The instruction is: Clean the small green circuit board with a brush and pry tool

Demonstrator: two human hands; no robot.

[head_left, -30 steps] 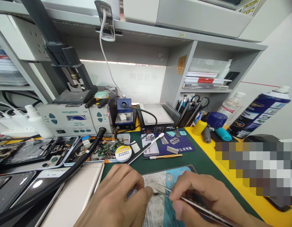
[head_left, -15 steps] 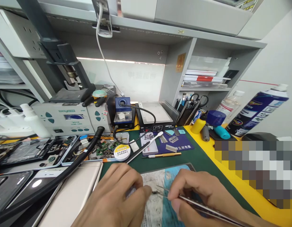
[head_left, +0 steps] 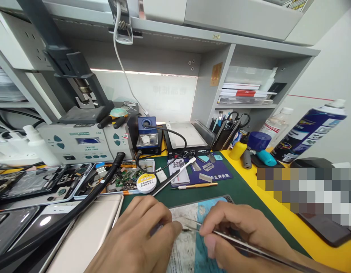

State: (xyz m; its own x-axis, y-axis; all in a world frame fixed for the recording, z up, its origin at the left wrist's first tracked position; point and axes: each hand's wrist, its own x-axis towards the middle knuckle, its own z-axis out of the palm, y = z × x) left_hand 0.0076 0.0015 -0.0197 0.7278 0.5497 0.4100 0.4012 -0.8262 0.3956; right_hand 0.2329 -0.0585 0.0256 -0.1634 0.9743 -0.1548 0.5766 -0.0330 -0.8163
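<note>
My right hand pinches a pair of metal tweezers; their tips point left at a tiny dark part on the worn work pad. My left hand is curled with its fingertips pressed together right beside the tweezer tips, on something small that the fingers hide. Both hands rest low over the pad on the green mat.
Opened phones and a gold phone back lie at left under a black hose. A soldering station, hot plate, solder tin, tool cup and spray can stand behind.
The view has drifted slightly. The tweezers have edged a little to the left toward my left fingertips; both hands stay in place over the pad.
</note>
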